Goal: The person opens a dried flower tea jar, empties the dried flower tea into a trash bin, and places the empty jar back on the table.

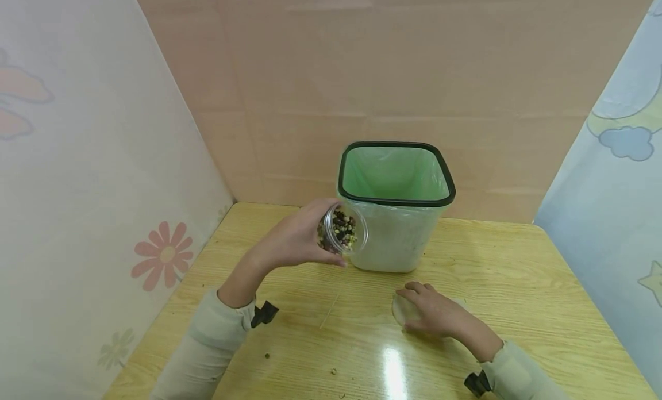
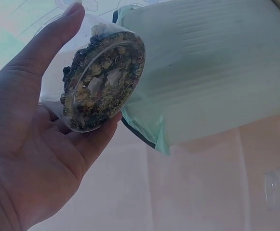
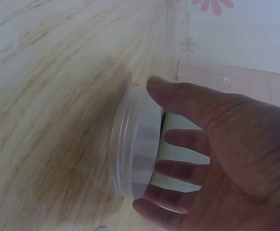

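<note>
My left hand point(image 1: 297, 236) grips a clear plastic jar point(image 2: 103, 82), tilted with its mouth toward me beside the bin's front left. Inside the jar are dark, yellow and pale bits point(image 1: 342, 229) like a dried mix. Thumb and fingers wrap the jar's side in the left wrist view. Over the table, right of centre, my right hand point(image 1: 431, 311) holds a clear round lid point(image 3: 136, 142) by its rim, thumb at one edge and fingertips at the other. The lid is close to the tabletop and partly covered by the hand in the head view.
A bin point(image 1: 388, 239) with a black rim and green liner stands at the back. Another clear container point(image 2: 274, 190) is near the back wall, left of the bin. A thin pale strip point(image 1: 329, 311) and small crumbs point(image 1: 333, 371) lie on the wooden table point(image 1: 517, 285).
</note>
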`<state>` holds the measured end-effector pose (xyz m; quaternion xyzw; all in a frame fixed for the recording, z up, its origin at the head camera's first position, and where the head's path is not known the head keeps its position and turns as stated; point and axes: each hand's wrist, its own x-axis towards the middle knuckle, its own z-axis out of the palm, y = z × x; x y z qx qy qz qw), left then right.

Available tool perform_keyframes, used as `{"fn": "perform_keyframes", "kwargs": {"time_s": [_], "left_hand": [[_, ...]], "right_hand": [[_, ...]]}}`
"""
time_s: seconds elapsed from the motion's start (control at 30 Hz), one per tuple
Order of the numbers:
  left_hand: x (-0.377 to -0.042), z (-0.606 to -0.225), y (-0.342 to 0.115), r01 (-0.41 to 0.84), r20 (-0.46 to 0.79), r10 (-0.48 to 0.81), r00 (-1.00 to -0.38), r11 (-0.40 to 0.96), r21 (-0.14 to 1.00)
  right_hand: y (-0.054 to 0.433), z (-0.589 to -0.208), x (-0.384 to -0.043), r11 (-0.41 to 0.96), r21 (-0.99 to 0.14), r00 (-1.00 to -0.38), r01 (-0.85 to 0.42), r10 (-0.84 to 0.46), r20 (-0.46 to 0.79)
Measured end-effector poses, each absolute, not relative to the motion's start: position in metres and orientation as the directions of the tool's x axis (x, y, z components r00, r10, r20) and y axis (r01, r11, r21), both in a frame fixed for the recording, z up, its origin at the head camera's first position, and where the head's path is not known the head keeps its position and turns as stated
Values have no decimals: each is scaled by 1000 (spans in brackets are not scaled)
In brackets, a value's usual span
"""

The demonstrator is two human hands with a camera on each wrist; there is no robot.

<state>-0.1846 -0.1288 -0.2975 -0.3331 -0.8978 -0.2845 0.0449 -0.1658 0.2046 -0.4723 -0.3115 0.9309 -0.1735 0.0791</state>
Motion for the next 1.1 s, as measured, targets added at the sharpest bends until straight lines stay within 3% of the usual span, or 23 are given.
{"fn": "perform_keyframes", "kwargs": {"time_s": [0.63,1.1], "left_hand": [[-194,-280,-130,649,312,572,-759,621,440],[-200,-268,-130,633,296,561,-773,645,428]], "right_hand": [[204,-460,-168,737,-471,-816,-484,-575,-61],[216,-449,-169,733,-507,-858,-454,-512,28]]}}
